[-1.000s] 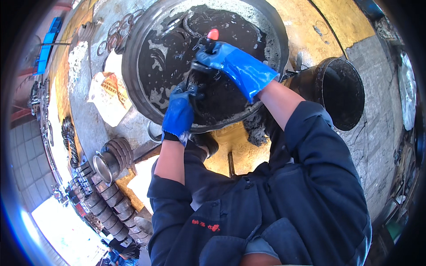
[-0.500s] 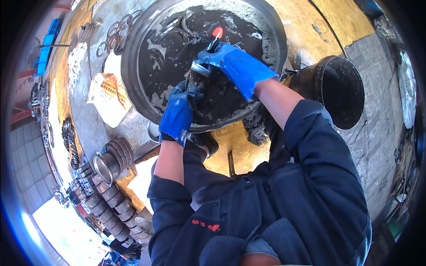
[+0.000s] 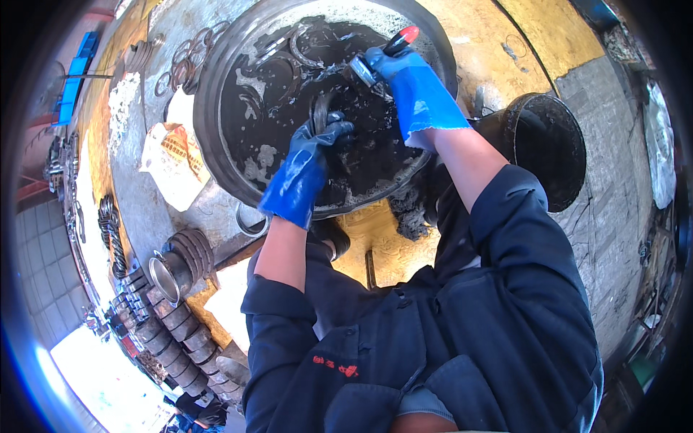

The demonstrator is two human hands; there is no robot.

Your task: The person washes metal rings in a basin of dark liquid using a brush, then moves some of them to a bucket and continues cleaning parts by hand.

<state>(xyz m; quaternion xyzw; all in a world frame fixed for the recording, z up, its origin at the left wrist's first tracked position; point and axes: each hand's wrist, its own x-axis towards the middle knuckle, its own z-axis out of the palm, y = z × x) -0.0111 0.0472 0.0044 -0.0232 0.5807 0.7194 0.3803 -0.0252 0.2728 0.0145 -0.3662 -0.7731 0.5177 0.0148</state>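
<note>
Both my hands wear blue rubber gloves over a wide round basin (image 3: 209, 137) of dark, foamy liquid. My left hand (image 3: 307, 162) is closed round a dark metal ring (image 3: 320, 112) held on edge above the liquid. To the right of it, my right hand (image 3: 415, 86) grips a brush (image 3: 401, 40) by its black, red-tipped handle. Its metal-banded head is apart from the ring and points down toward the liquid. Several other rings (image 3: 280, 78) lie partly sunk in the basin's far left.
A dark, open-mouthed bucket (image 3: 548, 151) lies on its side at the right. Left of the basin are a white bag (image 3: 173, 162) and loose rings (image 3: 189, 66). Stacked metal cylinders (image 3: 173, 325) and a cylinder with a shiny rim (image 3: 166, 278) stand at lower left.
My right hand has moved right with the brush, away from the ring. My left hand still holds the ring, which now shows more plainly.
</note>
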